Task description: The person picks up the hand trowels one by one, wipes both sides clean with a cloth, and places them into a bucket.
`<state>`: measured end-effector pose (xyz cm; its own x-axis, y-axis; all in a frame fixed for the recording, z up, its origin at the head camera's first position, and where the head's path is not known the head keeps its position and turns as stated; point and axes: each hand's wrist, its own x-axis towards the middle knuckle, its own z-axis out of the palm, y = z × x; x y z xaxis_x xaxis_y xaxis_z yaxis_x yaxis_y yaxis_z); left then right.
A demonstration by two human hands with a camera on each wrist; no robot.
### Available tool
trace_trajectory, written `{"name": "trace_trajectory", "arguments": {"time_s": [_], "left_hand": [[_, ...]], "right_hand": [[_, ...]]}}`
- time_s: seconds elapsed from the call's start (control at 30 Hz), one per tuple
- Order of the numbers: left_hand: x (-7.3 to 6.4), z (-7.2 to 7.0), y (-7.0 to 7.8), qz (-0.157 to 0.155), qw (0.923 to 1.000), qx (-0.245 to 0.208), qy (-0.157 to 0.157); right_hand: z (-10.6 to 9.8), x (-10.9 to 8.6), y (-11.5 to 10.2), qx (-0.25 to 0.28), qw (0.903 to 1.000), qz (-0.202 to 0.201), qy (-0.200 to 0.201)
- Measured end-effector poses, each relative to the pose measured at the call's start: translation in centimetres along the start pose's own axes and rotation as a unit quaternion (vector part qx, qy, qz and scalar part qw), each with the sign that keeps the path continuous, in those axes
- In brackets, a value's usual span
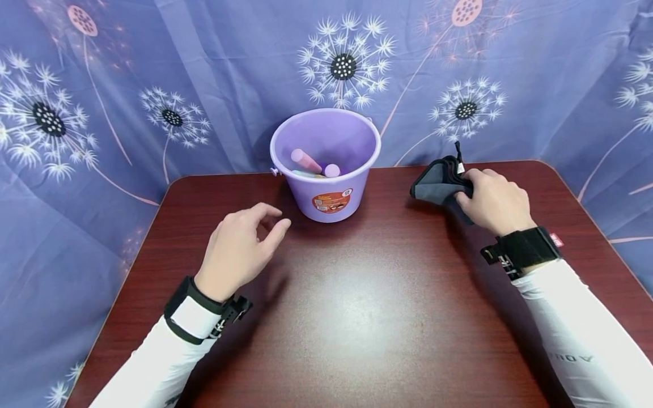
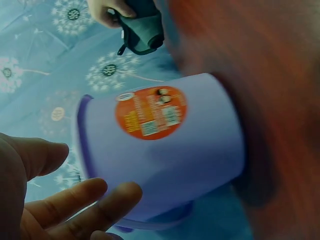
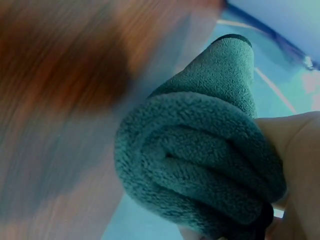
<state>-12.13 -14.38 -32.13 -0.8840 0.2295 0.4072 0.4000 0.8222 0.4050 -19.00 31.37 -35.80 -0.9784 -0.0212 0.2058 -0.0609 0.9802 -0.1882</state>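
A folded dark grey towel point(image 1: 437, 187) with black edging and a hanging loop is gripped in my right hand point(image 1: 497, 201) at the back right. The right wrist view shows the rolled, fluffy layers of the towel point(image 3: 195, 155) close up. Left of it stands a light purple bucket point(image 1: 326, 198), upright, with an orange label. Inside the bucket lie a pink cylinder point(image 1: 306, 161) and a round pale purple end point(image 1: 332, 170); their lower parts are hidden. My left hand point(image 1: 237, 246) hovers in front of the bucket's left side, fingers loosely bent and holding nothing.
Everything is over a dark red wooden table point(image 1: 357, 340) with rounded back corners. A blue curtain point(image 1: 229, 85) with dandelion prints hangs right behind the bucket and along both sides.
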Motion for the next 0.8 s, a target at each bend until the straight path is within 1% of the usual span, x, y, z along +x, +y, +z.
{"name": "trace_trajectory", "arguments": {"time_s": [0.13, 0.33, 0.4, 0.6, 0.8], "left_hand": [[-1.0, 0.8, -0.7, -0.003, 1.0, -0.002, -0.005], [-1.9, 1.5, -1.6, -0.018, 0.9997, -0.001, -0.015], [-2.1, 1.6, -1.8, -0.022, 0.9996, 0.001, -0.018], [-2.4, 1.7, -2.4, -0.023, 0.9995, 0.011, -0.017], [-2.7, 1.6, -2.8, -0.029, 0.9993, 0.011, -0.021]], "right_hand": [[0.6, 0.6, 0.4, -0.007, 0.9998, 0.013, -0.016], [1.1, 0.9, 1.2, -0.008, 0.9964, 0.045, -0.072], [1.1, 0.9, 1.4, -0.008, 0.9949, 0.057, -0.083], [0.8, 0.6, 1.5, -0.006, 0.9943, 0.071, -0.08], [0.3, 0.0, 0.8, -0.01, 0.9949, 0.064, -0.077]]}}
